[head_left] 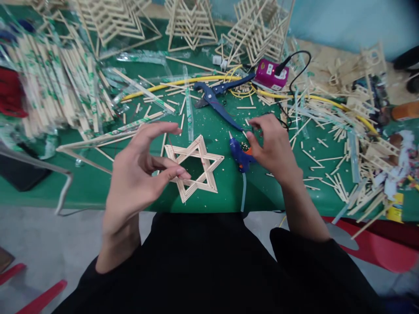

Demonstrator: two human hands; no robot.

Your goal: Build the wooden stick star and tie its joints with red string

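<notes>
A flat six-pointed star [209,172] made of layered thin wooden sticks lies near the table's front edge, with bits of red thread on it. My left hand [140,170] is over its left side, thumb and a finger pinched together and index finger stretched out above. Whatever is in that pinch is too small to make out. My right hand [275,146] hovers right of the star with curled fingers, thumb and index tips close together beside the handle end of the blue cutter [218,102]. Just below those fingertips lies a blue glue gun [240,155], a clear glue stick [243,192] trailing from it.
Finished stick star frames [191,24] stand along the back. Wrapped stick bundles [62,78] fill the left. A purple power box [271,74] and a yellow cable [183,81] lie behind the cutter. Loose stick pieces [330,170] and scraps cover the right side.
</notes>
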